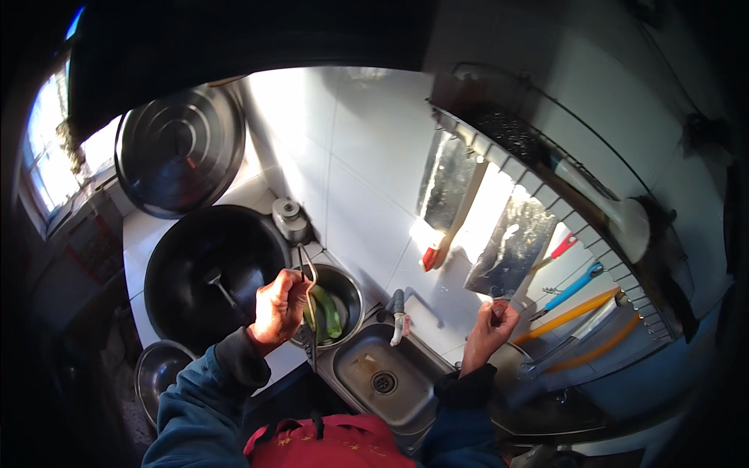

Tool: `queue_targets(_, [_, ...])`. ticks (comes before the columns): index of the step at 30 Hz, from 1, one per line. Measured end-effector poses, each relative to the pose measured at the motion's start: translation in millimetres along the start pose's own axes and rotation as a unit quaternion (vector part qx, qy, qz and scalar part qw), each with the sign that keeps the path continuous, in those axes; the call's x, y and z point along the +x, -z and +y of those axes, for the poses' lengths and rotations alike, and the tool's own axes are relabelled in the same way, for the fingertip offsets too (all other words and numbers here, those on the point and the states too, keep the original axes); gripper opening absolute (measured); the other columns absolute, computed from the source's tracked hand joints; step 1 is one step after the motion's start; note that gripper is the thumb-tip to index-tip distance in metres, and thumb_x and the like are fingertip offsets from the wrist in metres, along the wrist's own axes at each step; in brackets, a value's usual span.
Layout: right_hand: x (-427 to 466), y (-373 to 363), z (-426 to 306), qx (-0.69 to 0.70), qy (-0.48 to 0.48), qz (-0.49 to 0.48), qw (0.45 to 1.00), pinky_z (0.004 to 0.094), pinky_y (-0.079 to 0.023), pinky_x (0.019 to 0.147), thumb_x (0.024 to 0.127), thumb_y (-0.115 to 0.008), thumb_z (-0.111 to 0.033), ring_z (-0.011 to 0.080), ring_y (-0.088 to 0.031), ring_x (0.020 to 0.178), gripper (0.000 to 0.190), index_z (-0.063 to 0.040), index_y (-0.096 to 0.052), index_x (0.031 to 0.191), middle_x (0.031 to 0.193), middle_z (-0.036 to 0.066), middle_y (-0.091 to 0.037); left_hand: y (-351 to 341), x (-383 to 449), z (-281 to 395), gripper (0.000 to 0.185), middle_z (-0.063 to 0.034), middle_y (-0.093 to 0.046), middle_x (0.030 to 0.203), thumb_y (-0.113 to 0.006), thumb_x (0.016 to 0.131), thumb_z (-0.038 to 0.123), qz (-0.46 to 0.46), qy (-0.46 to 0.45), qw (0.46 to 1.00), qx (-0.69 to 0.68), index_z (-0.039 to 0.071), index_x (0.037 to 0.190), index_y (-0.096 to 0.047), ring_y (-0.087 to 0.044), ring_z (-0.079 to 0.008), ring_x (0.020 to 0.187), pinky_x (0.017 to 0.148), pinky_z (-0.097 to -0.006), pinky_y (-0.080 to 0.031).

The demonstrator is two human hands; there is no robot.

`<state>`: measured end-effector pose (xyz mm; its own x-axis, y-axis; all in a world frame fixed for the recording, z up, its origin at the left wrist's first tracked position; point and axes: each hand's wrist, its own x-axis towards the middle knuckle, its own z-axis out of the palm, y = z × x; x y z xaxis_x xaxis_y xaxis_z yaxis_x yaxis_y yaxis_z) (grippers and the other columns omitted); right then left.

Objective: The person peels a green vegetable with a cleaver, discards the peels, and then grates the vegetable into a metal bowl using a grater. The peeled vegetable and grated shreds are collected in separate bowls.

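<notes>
My left hand [279,311] is closed on a utensil with a bent metal rim or handle [313,281], seen nearly edge-on; its exact kind cannot be told. Behind it, a round metal bowl [356,298] holds green vegetables [329,313], perhaps cucumbers or zucchini. My right hand [491,330] is raised to the right of the faucet, fingers bent, at the lower end of a broad metal sheet or blade [512,240] hanging below a wire rack. Whether it grips that end is unclear. Between my hands, lower down, lies a stainless steel sink [383,365].
A large black wok or basin [199,263] with a metal utensil inside stands at left, a round metal lid [181,149] upright behind it. The faucet [399,319] juts over the sink. The wire rack [544,199] and hanging tools, including blue-handled tongs or scissors [576,285], crowd the right.
</notes>
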<state>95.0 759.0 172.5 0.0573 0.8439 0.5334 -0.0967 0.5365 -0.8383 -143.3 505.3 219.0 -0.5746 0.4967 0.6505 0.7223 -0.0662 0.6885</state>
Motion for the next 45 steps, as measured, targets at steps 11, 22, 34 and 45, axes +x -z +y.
queue_targets(11, [-47.8,-32.1,-22.9,-0.138,0.119,-0.022,0.983,0.0337,-0.037,0.100,0.093,-0.055,-0.006,0.0188,-0.052,0.110,0.041,0.004,-0.039,0.130,0.120,0.015,-0.051,75.7,-65.5,-0.5,0.017,-0.0100,-0.056,0.093,-0.073,0.078,0.004,0.049,-0.009,0.982,0.184,0.006,0.088,-0.059,-0.055,-0.0223,0.081,0.065,-0.0324,-0.046])
queue_targets(22, [-232.2,-133.7,117.3,-0.124,-0.196,-0.594,0.771,0.0277,-0.048,0.069,0.087,-0.063,-0.020,0.0118,-0.059,0.074,0.025,0.001,-0.065,0.100,0.076,0.007,-0.064,136.1,-174.4,8.9,0.014,-0.0154,-0.055,0.122,-0.049,0.099,0.016,0.232,0.254,0.930,-0.131,0.003,0.103,-0.050,-0.065,-0.0213,0.097,0.085,-0.0317,-0.050])
queue_targets(34, [-240.6,-216.7,298.6,-0.425,-0.120,-0.594,0.672,0.0395,-0.045,0.092,0.065,-0.070,-0.026,0.0366,-0.061,0.104,0.060,0.008,-0.056,0.112,0.105,0.027,-0.063,236.6,-291.1,55.0,0.017,-0.0170,-0.055,0.126,-0.044,0.100,0.023,0.561,0.300,0.771,0.031,0.007,0.105,-0.046,-0.057,-0.0296,0.116,0.097,-0.0369,-0.046])
queue_targets(45, [-227.7,-218.4,116.3,0.098,-0.373,-0.514,0.766,0.0319,-0.047,0.085,0.081,-0.065,-0.009,0.0183,-0.058,0.092,0.036,-0.002,-0.055,0.114,0.100,0.006,-0.060,289.5,-344.1,-30.4,0.005,-0.0118,-0.058,0.121,-0.051,0.095,0.009,0.623,0.204,0.751,-0.082,0.012,0.100,-0.050,-0.059,-0.0265,0.112,0.095,-0.0366,-0.046])
